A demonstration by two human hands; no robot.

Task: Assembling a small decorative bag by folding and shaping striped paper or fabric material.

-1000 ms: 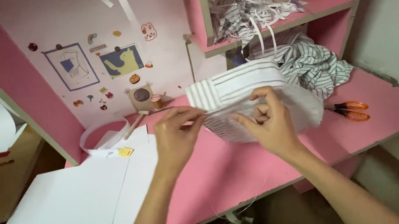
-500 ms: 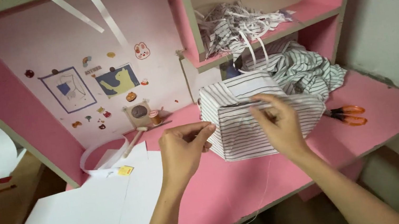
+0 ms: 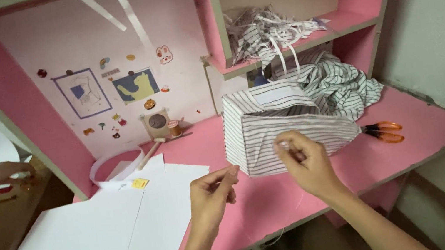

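Two hands pinched, right hand (image 3: 306, 165) touching striped fabric box (image 3: 276, 128), left hand (image 3: 213, 195) beside

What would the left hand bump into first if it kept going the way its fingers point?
Probably the striped white fabric box: the left hand points up and right toward its lower front edge, over bare pink desk. Depth is hard to judge.
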